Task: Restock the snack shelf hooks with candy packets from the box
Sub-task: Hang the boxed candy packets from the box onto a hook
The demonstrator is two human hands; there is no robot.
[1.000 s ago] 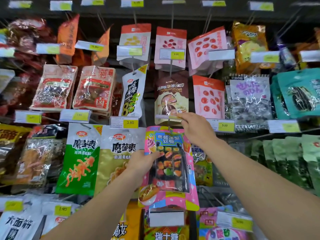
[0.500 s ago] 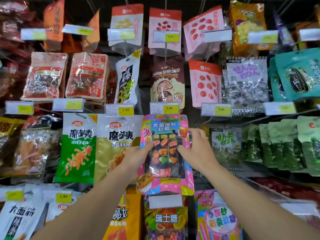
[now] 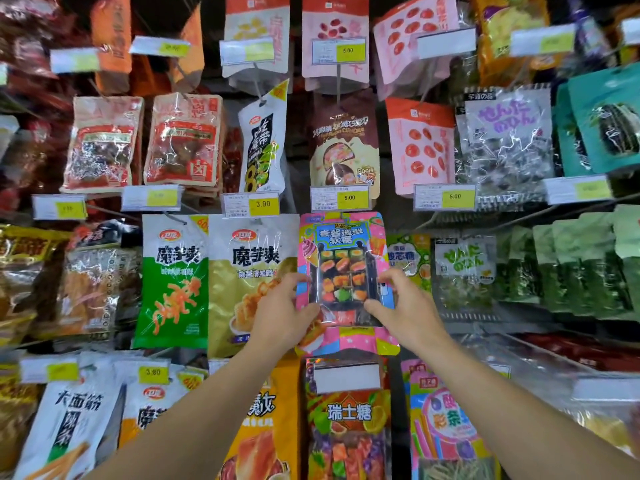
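Note:
A pink candy packet [image 3: 346, 237] with a clear window of sushi-shaped gummies hangs in the middle of the shelf wall, its top just under a 5.00 price tag [image 3: 341, 198]. My left hand [image 3: 280, 317] grips its left edge, thumb on the front. My right hand [image 3: 408, 306] pinches its right edge at the same height. The hook itself is hidden behind the tag and the packet. The box is out of view.
Hanging snack packets crowd all sides: a gold packet [image 3: 249, 282] touches on the left, a green-yellow candy packet [image 3: 408, 258] sits behind on the right, a fruit candy packet [image 3: 348, 420] with a blank white tag [image 3: 346, 377] hangs below, a brown chocolate packet [image 3: 343, 143] above.
My right hand dropped from the hook tip by the price tag to the packet's right edge. The packet now hangs straighter and higher in the row, with both hands on its sides.

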